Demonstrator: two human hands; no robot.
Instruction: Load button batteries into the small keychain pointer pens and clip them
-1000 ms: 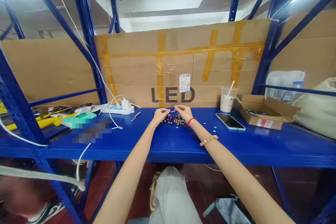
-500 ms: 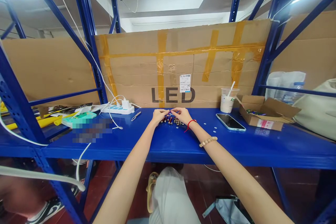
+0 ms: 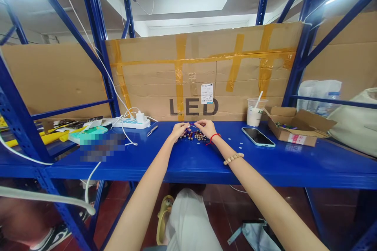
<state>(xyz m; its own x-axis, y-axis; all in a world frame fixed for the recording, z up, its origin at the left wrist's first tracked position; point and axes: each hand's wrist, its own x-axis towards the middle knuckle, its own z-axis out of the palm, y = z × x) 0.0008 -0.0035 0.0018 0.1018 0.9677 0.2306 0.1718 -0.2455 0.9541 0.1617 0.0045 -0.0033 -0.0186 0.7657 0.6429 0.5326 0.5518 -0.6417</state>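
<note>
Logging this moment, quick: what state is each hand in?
Left hand: fingers pinched closed at the small shiny pieces; anything held is too small to tell.
Right hand: pinched closed too; its hold, likewise, cannot be told.

near: shelf top (image 3: 194, 160) open between the forearms (image 3: 150, 180) | middle: pile of small pieces (image 3: 191, 135) in the way, by left hand (image 3: 179, 130) and right hand (image 3: 207, 128) | right: room, then phone (image 3: 258, 137), cup (image 3: 254, 117), box (image 3: 296, 139) | left: small tool (image 3: 152, 131), cable (image 3: 134, 144), power strip (image 3: 135, 124) | back: cardboard (image 3: 147, 80) blocks
</note>
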